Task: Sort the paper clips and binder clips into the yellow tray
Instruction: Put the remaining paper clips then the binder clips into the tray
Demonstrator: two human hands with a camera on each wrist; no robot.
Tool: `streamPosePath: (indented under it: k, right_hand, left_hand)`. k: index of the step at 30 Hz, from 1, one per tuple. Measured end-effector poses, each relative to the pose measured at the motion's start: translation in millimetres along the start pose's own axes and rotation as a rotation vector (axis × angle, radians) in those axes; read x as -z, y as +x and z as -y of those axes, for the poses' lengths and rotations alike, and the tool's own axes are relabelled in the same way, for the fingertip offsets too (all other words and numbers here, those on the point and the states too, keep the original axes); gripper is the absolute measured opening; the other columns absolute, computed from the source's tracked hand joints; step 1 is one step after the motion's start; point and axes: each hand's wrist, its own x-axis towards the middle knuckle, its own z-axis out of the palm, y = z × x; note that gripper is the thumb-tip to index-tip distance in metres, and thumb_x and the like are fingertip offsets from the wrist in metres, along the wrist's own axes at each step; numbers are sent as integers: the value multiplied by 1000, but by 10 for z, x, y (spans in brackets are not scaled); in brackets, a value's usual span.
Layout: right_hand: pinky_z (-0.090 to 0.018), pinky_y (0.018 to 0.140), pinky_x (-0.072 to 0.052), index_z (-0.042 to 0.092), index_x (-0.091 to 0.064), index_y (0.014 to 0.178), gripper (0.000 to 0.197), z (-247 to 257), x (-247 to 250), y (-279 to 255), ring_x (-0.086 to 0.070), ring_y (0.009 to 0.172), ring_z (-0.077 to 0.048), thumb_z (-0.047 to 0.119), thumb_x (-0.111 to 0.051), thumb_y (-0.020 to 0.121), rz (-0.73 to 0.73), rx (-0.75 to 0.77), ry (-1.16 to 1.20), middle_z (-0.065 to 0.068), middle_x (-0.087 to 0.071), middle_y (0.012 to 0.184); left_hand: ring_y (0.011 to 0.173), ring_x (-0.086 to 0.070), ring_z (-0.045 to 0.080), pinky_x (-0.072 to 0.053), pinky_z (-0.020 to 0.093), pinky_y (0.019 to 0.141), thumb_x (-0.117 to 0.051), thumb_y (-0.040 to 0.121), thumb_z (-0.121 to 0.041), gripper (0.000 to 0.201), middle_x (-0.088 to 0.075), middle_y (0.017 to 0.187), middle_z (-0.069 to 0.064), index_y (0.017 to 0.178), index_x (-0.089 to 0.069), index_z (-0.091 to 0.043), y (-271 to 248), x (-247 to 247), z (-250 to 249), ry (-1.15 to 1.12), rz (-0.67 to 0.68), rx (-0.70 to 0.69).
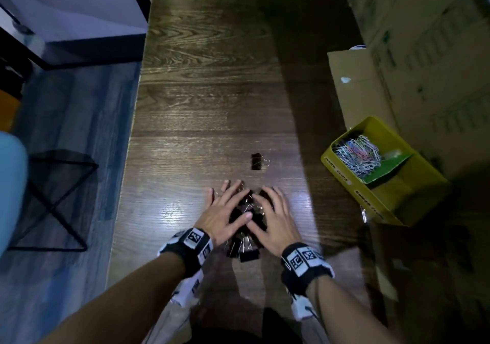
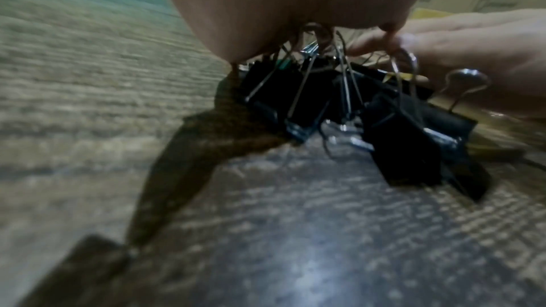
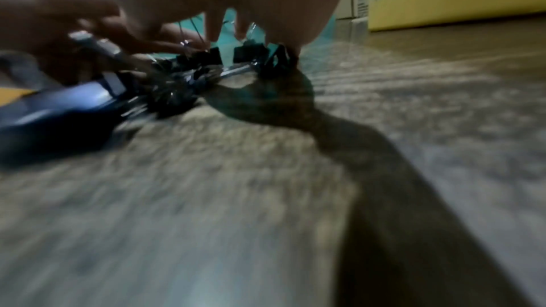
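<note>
A heap of black binder clips lies on the dark wooden table near its front edge. My left hand and right hand lie over the heap from either side, fingers spread and touching the clips. In the left wrist view the binder clips sit under my palm, with the right hand opposite. One binder clip lies alone farther out. The yellow tray stands at the right, coloured paper clips in its far compartment. Its "PAPER CLIPS" label shows on the yellow tray.
Cardboard boxes stand along the right, behind the tray. A metal clip lies against the tray's near corner. The table's left edge drops to a blue floor with a black wire stool.
</note>
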Motion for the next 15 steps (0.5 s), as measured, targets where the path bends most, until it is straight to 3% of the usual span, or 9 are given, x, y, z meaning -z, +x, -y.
streamPosePath:
  k: [3,6,10,12,15]
  right_hand:
    - [-52,117,-10,26,-25,145,66,-55,181,216,2,145,-22,57,-43,89,-122,-44,19,0,-6,158]
    - [-51,118,-6,28,-6,150,75,-93,431,559,8,146,-21,53,-46,91,44,-39,-58,4,8,159]
    - [-52,116,-4,26,-6,150,72,-49,563,777,6,146,-22,52,-42,93,340,-35,-216,3,4,160]
    - [-50,117,-5,24,-11,150,68,-39,545,693,3,146,-21,50,-41,94,349,-19,-231,3,-1,160]
    - [-47,117,-3,29,-16,149,59,-88,451,437,1,146,-19,48,-35,97,282,23,-190,4,-9,159]
  left_hand:
    - [142,8,12,6,50,113,-22,87,-68,61,-1,155,-14,142,-17,-43,133,172,-112,-19,-117,50]
    - [143,2,18,1,53,110,-30,94,-52,52,-4,156,-12,143,-18,-41,560,427,-171,-3,-173,121]
    - [144,-2,22,-9,61,111,-34,98,-31,51,-2,156,-10,146,-16,-34,1034,630,-249,178,92,39]
    - [144,-4,22,-9,59,112,-31,99,-29,48,-6,156,-10,146,-18,-32,1061,623,-269,250,221,6]
    - [143,-6,20,-7,56,114,-29,100,-31,47,-15,155,-8,146,-18,-31,808,517,-234,232,271,-43]
